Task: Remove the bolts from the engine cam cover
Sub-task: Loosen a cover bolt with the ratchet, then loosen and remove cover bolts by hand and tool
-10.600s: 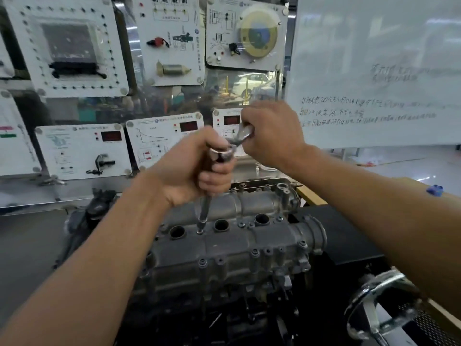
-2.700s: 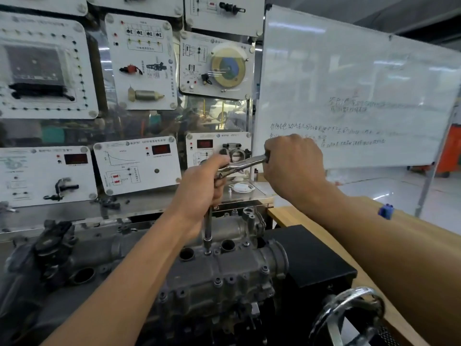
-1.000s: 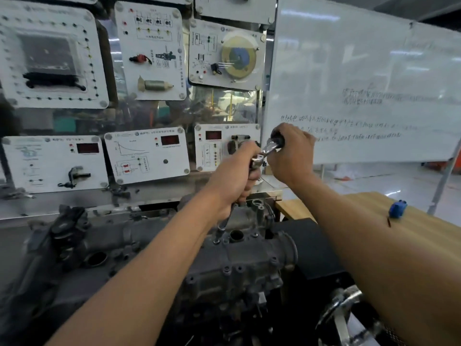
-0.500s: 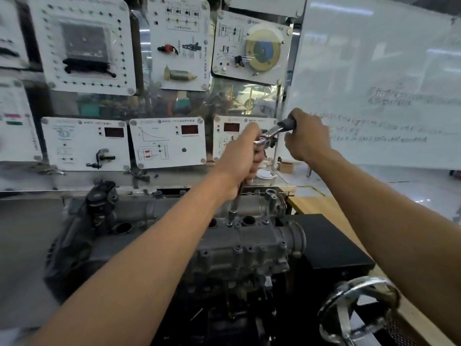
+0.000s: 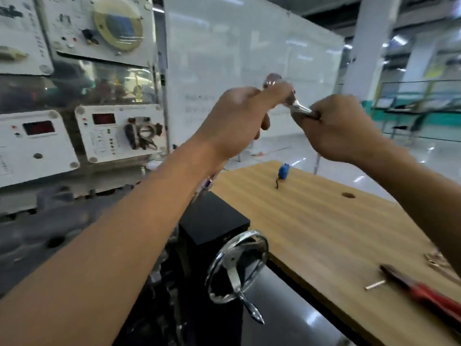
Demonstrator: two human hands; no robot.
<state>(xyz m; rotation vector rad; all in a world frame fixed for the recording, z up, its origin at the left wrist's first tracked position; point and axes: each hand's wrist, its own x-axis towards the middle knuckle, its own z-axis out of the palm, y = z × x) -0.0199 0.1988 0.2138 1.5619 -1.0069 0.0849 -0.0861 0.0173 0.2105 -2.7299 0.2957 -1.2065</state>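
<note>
The view has swung right since half a second ago, and both hands have lifted the ratchet off the cam cover, now a blurred grey mass at lower left. The left hand is closed on the head end, the right hand on the handle. One extension shows partly below the left wrist. The worktop carries one blue item, one red-handled tool cut off at the right edge, and one small pin. Bolts cannot be made out.
</note>
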